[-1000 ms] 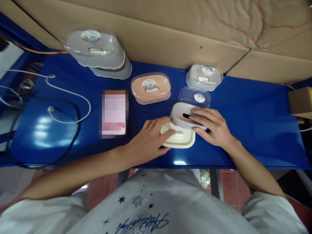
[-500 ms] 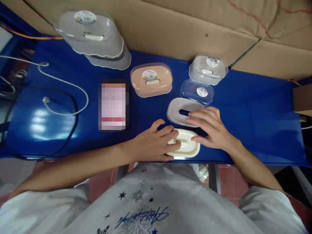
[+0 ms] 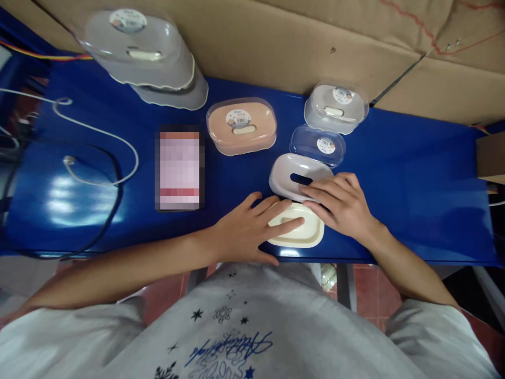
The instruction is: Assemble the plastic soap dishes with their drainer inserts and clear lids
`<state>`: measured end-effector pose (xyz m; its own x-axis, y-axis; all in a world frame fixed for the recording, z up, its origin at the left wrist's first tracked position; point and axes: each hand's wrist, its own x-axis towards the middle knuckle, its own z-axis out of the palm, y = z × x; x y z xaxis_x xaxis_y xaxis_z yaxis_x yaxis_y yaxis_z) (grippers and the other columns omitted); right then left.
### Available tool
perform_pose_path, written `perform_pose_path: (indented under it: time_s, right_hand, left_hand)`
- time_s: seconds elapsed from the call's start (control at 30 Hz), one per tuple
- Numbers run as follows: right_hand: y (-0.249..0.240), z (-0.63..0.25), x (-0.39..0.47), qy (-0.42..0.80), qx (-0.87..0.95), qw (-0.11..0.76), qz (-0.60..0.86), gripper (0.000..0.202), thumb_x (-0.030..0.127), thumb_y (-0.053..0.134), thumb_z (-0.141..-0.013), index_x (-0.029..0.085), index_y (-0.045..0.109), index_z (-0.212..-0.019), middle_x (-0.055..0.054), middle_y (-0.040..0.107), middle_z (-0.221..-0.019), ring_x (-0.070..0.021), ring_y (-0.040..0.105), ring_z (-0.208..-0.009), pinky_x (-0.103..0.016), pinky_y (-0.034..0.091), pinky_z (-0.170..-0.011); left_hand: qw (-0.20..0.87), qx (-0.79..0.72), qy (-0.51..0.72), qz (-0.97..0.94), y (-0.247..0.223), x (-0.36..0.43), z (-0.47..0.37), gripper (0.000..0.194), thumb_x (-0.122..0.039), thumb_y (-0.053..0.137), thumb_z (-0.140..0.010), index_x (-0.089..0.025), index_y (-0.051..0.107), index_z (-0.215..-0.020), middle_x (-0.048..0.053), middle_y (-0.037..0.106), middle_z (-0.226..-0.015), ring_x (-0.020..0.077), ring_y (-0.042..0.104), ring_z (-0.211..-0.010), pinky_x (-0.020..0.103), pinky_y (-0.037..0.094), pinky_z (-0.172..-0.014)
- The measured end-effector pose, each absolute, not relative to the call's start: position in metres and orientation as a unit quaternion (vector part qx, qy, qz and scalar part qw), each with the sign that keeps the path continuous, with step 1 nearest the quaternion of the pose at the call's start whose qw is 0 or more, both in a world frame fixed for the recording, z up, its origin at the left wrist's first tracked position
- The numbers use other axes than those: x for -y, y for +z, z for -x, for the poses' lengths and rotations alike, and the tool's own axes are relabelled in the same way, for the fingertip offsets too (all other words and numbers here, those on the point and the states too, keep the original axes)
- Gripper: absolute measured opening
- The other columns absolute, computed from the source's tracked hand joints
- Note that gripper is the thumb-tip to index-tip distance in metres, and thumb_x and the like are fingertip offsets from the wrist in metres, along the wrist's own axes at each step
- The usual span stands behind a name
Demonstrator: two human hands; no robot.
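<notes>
A shallow cream oval tray (image 3: 310, 231) with a raised middle lies close to the table's front edge. My left hand (image 3: 252, 226) rests over its left side with fingers spread, the index and middle fingers reaching across it. Just behind the tray sits a whitish oval cover (image 3: 282, 176) with a dark slot in it. My right hand (image 3: 343, 208) has its fingertips over the cover's near right rim and its thumb below, between cover and tray. Behind the cover is a clear plastic lid (image 3: 305, 145) bearing a round label.
A grey lidded box (image 3: 335, 118) stands at the back right. A peach lidded box (image 3: 256, 131) sits mid-table, with a blurred-out phone-like rectangle (image 3: 179, 168) to its left. Stacked grey boxes (image 3: 169, 63) stand at back left. Cables (image 3: 98, 126) cross the blue table's left side; cardboard (image 3: 268, 47) lines the back.
My left fingers have straightened and spread over the tray. My right thumb has moved back from the tray toward the cover's rim, closer to the fingertips. The view has shifted slightly.
</notes>
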<state>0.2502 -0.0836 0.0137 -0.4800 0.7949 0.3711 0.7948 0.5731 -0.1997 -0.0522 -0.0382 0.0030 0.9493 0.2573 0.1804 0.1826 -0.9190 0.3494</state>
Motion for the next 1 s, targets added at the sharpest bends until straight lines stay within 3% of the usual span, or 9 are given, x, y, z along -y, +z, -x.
perform_pose_path:
  time_s: [0.1, 0.23, 0.4, 0.47, 0.53, 0.67, 0.8, 0.9, 1.0]
  right_hand:
    - [0.021, -0.252, 0.086, 0.002, 0.848, 0.268, 0.457, 0.037, 0.032, 0.069, -0.110, 0.035, 0.071, -0.147, 0.000, 0.086, -0.119, -0.0224, 0.078, -0.102, -0.045, 0.050, -0.097]
    - [0.029, -0.252, 0.086, -0.011, 0.834, 0.310, 0.456, 0.031, 0.027, 0.069, -0.109, 0.032, 0.074, -0.139, 0.000, 0.086, -0.108, -0.0211, 0.077, -0.088, -0.045, 0.051, -0.092]
    - [0.020, -0.248, 0.085, -0.016, 0.874, 0.271, 0.403, 0.034, 0.029, 0.074, -0.108, 0.031, 0.072, -0.141, 0.001, 0.086, -0.113, -0.0202, 0.076, -0.094, -0.043, 0.050, -0.093]
    - [0.015, -0.244, 0.085, -0.003, 0.889, 0.243, 0.388, 0.035, 0.033, 0.073, -0.109, 0.034, 0.071, -0.144, 0.002, 0.087, -0.118, -0.0200, 0.076, -0.098, -0.043, 0.049, -0.096]
    - [0.012, -0.240, 0.085, 0.010, 0.897, 0.233, 0.375, 0.035, 0.034, 0.072, -0.110, 0.033, 0.071, -0.145, 0.001, 0.087, -0.118, -0.0199, 0.075, -0.100, -0.043, 0.048, -0.099]
    - [0.008, -0.240, 0.084, 0.039, 0.907, 0.235, 0.348, 0.049, 0.034, 0.073, -0.110, 0.031, 0.063, -0.158, -0.001, 0.086, -0.121, -0.0212, 0.075, -0.108, -0.043, 0.050, -0.104]
    - [0.009, -0.255, 0.076, 0.053, 0.885, 0.279, 0.370, 0.052, 0.046, 0.057, -0.115, 0.034, 0.056, -0.166, -0.007, 0.079, -0.142, -0.0269, 0.074, -0.128, -0.047, 0.054, -0.111]
    - [0.007, -0.276, 0.063, -0.002, 0.815, 0.283, 0.506, 0.054, 0.049, 0.056, -0.114, 0.036, 0.054, -0.167, -0.010, 0.066, -0.164, -0.0357, 0.063, -0.152, -0.058, 0.048, -0.125]
    - [-0.003, -0.297, 0.048, -0.011, 0.763, 0.213, 0.610, 0.071, 0.065, 0.060, -0.108, 0.032, 0.050, -0.170, -0.014, 0.051, -0.178, -0.0455, 0.046, -0.165, -0.071, 0.038, -0.132]
  left_hand:
    - [0.181, -0.170, 0.117, -0.961, -0.002, 0.038, 0.051, 0.081, -0.055, 0.084, -0.097, -0.027, 0.048, -0.164, 0.019, 0.057, -0.162, 0.0397, 0.061, -0.140, 0.057, 0.050, -0.116]
    - [0.233, -0.265, 0.214, -0.911, -0.004, 0.028, 0.051, 0.073, -0.035, 0.092, -0.091, -0.022, 0.050, -0.149, 0.019, 0.055, -0.150, 0.0386, 0.062, -0.139, 0.057, 0.058, -0.114]
    - [0.289, -0.290, 0.268, -0.872, -0.006, 0.022, 0.048, 0.103, -0.025, 0.091, -0.091, -0.030, 0.024, -0.170, 0.021, 0.037, -0.169, 0.0402, 0.054, -0.155, 0.055, 0.066, -0.109]
    - [0.294, -0.284, 0.250, -0.877, -0.006, 0.022, 0.047, 0.113, -0.028, 0.089, -0.095, -0.035, 0.011, -0.176, 0.022, 0.029, -0.177, 0.0426, 0.046, -0.163, 0.059, 0.062, -0.116]
    - [0.294, -0.283, 0.226, -0.885, -0.007, 0.021, 0.047, 0.114, -0.032, 0.087, -0.098, -0.035, 0.007, -0.178, 0.022, 0.031, -0.178, 0.0436, 0.042, -0.167, 0.064, 0.053, -0.125]
    - [0.256, -0.287, 0.188, -0.904, -0.008, 0.017, 0.047, 0.110, -0.043, 0.091, -0.094, -0.026, 0.021, -0.176, 0.026, 0.042, -0.174, 0.0463, 0.048, -0.161, 0.068, 0.046, -0.127]
    - [0.226, -0.277, 0.167, -0.919, -0.004, 0.014, 0.045, 0.104, -0.046, 0.092, -0.092, -0.022, 0.031, -0.172, 0.025, 0.056, -0.164, 0.0449, 0.056, -0.153, 0.063, 0.048, -0.122]
    - [0.235, -0.283, 0.163, -0.915, 0.000, 0.014, 0.044, 0.098, -0.039, 0.093, -0.089, -0.019, 0.038, -0.167, 0.023, 0.060, -0.159, 0.0435, 0.059, -0.148, 0.061, 0.047, -0.122]
    - [0.255, -0.288, 0.168, -0.908, 0.003, 0.015, 0.045, 0.096, -0.032, 0.094, -0.084, -0.019, 0.042, -0.164, 0.022, 0.061, -0.157, 0.0424, 0.060, -0.147, 0.059, 0.047, -0.122]
